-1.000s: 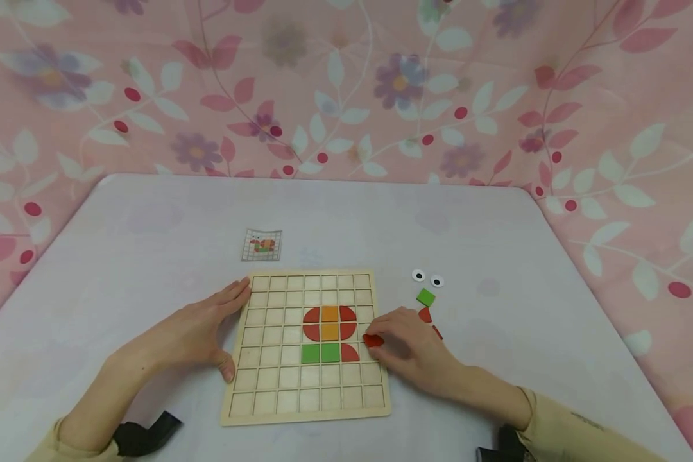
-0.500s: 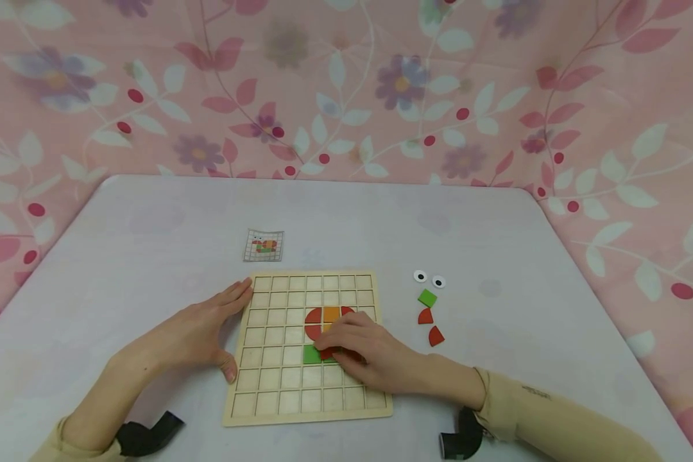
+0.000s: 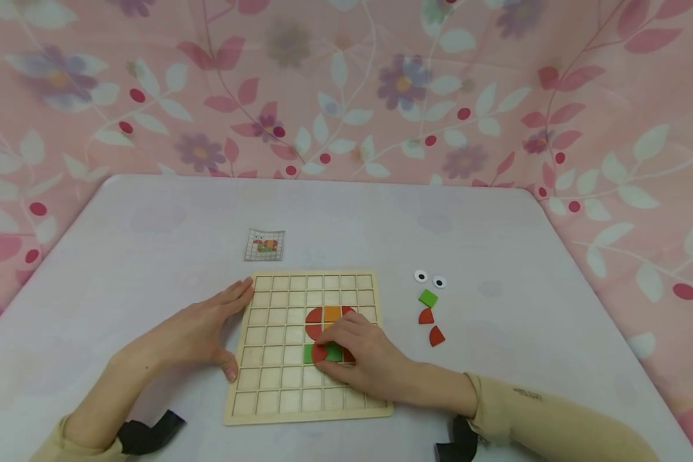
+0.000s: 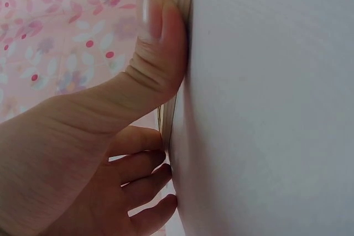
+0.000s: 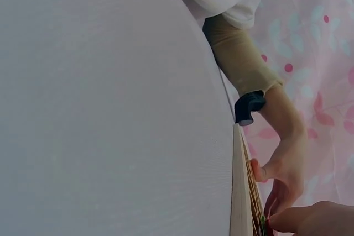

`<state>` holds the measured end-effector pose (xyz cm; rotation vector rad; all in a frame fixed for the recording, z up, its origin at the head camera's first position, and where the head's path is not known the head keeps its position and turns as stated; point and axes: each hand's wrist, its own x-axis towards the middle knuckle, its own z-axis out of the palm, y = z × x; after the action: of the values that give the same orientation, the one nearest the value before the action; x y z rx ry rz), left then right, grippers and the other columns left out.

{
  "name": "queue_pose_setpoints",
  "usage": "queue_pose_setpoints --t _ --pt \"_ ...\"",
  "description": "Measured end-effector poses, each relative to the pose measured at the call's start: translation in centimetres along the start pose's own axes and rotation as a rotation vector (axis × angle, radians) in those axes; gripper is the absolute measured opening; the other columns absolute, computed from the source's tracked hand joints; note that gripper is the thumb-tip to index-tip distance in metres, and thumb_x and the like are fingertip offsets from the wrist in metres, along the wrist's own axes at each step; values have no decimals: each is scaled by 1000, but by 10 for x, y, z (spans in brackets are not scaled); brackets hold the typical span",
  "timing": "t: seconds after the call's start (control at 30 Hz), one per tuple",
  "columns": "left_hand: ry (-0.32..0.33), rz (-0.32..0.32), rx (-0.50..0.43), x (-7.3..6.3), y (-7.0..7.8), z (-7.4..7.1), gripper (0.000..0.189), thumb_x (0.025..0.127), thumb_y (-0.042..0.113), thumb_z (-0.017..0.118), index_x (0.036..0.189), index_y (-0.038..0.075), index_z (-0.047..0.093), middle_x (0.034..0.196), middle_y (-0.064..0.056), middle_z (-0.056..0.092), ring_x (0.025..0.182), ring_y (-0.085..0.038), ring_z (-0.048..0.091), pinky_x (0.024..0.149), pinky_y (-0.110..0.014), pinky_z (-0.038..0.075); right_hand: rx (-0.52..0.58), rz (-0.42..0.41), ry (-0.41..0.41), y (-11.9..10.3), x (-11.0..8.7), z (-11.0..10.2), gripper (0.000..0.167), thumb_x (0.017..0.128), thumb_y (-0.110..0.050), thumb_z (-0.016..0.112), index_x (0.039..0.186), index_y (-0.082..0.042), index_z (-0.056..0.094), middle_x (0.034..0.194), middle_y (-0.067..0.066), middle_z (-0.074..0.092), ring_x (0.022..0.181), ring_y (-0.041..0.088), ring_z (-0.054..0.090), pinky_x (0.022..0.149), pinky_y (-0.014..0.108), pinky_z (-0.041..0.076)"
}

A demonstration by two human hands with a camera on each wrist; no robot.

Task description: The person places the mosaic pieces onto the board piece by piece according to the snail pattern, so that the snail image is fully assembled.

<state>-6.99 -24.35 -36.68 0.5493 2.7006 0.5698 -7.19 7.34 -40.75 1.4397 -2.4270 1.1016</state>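
Note:
A wooden grid board (image 3: 265,378) lies flat on the table. My left hand (image 3: 187,333) rests along its left edge, thumb near the front and fingers further back; in the left wrist view the thumb (image 4: 157,59) touches the board's side. Between thumb and fingertips my right hand (image 3: 369,353) pinches a red quarter-circle tile (image 3: 319,353) over the row of green tiles (image 3: 333,352). Behind it, red quarter-circle tiles (image 3: 314,332) flank orange square tiles (image 3: 332,314) in the grid. That hand covers part of this pattern.
Right of the board lie two loose red quarter-circle tiles (image 3: 436,335), a green square tile (image 3: 428,298) and two white eye discs (image 3: 439,282). A small pattern card (image 3: 264,245) lies behind the board. Pink floral cloth (image 3: 346,90) hangs behind the table.
My right hand has carried the red quarter-circle tile leftward from the board's right edge to above the green row, where the tile has turned slightly. The left hand has stayed at the edge.

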Motion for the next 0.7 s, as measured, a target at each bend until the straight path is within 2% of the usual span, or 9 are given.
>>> queue_pose_setpoints --t 0.17,0.4,0.6,0.7 --pt "6 -1 7 0 0 0 141 44 69 84 155 -2 31 166 -16 19 150 -41 23 109 -60 37 -25 -2 -45 -5 8 2 23 88 -19 77 108 -13 69 105 -6 68 98 9 54 83 18 47" --pt "-4 -3 11 0 -1 -1 141 45 71 82 155 -1 30 166 -16 18 150 -42 23 109 -60 37 -32 -10 -99 -9 18 7 23 90 -18 73 113 -13 69 112 -5 69 109 15 59 97 26 48" --pt "-9 -9 4 0 0 -1 140 46 70 82 155 -1 31 166 -17 18 150 -42 22 109 -59 38 -49 17 -175 -11 26 9 22 94 -23 70 114 -14 68 111 -7 69 109 10 56 97 24 47" --pt "-3 -6 4 0 0 0 140 45 70 82 155 -2 31 166 -17 19 150 -42 23 109 -59 38 -42 15 -171 -10 27 11 21 94 -22 71 113 -15 69 110 -7 70 106 9 55 94 23 47"
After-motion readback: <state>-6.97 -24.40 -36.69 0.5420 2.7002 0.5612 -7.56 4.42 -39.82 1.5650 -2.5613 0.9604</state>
